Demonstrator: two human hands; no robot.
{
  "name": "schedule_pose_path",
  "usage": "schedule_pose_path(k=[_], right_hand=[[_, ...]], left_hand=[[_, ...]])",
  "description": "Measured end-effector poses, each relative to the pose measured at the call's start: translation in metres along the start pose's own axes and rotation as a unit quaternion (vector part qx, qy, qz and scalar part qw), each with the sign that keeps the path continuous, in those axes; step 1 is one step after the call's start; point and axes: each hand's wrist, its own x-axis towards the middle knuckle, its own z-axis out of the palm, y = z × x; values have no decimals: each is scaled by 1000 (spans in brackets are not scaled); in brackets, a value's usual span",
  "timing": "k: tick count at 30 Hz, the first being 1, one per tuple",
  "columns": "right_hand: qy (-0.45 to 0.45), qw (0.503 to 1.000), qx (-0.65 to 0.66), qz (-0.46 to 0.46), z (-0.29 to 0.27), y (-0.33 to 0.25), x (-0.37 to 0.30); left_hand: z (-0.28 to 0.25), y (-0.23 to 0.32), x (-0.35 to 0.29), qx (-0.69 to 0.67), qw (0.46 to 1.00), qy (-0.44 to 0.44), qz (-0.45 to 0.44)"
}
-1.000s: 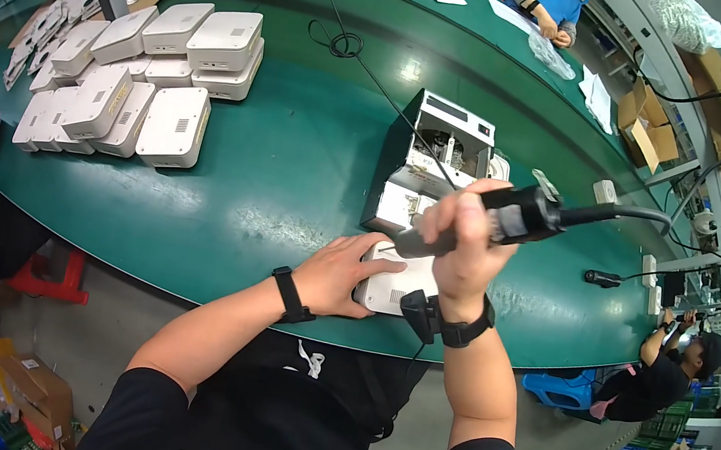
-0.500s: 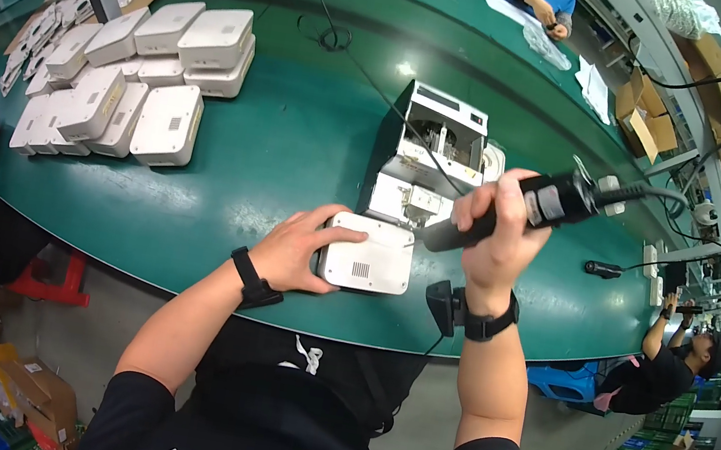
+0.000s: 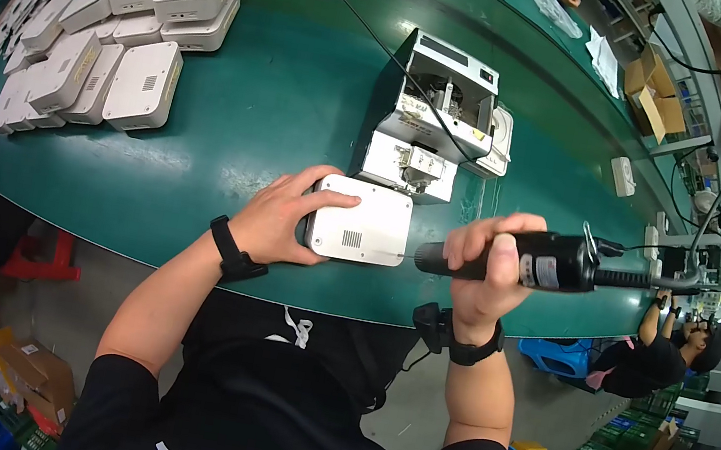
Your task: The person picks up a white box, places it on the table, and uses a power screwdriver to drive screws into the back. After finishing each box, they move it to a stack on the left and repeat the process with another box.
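A white plastic box (image 3: 375, 223) with rounded corners and a small vent grid lies flat near the front edge of the green table. My left hand (image 3: 285, 210) grips its left side, the thumb along the near edge and a finger across the top. In my right hand (image 3: 492, 264) is a black electric screwdriver (image 3: 554, 263), held nearly level with its cable off to the right. Its thin bit points left, at the box's near right corner; whether it touches a screw is too small to tell. Just behind the box stands a screw feeder (image 3: 439, 128).
Several similar white boxes (image 3: 143, 89) are piled at the left. Beside the feeder sits another white unit (image 3: 500, 144). A black cable (image 3: 369, 31) hangs across the feeder. Further off are an open carton (image 3: 654, 98) and co-workers at the left, right and far side.
The screwdriver has swung from a slanted hold to nearly level, its bit moving from the box's far right corner to the near right one. My left hand keeps hold of the box.
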Motion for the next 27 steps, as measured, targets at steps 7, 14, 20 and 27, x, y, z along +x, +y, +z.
schedule_pose_path(k=[7,14,20,27], right_hand=[[-20,1000,-4,-24,5,5,-7],[-12,999,-8,-32,8,2,-2],[9,997,44,-69,25,-22,48],[-1,997,-20,-81,38,-1,77]], left_hand=[[-2,-1,-1,-2,1000,1,1],[-1,-2,-5,-4,1000,2,11],[-2,0,-4,0,1000,1,13],[-5,3,-5,-23,1000,-12,-15]])
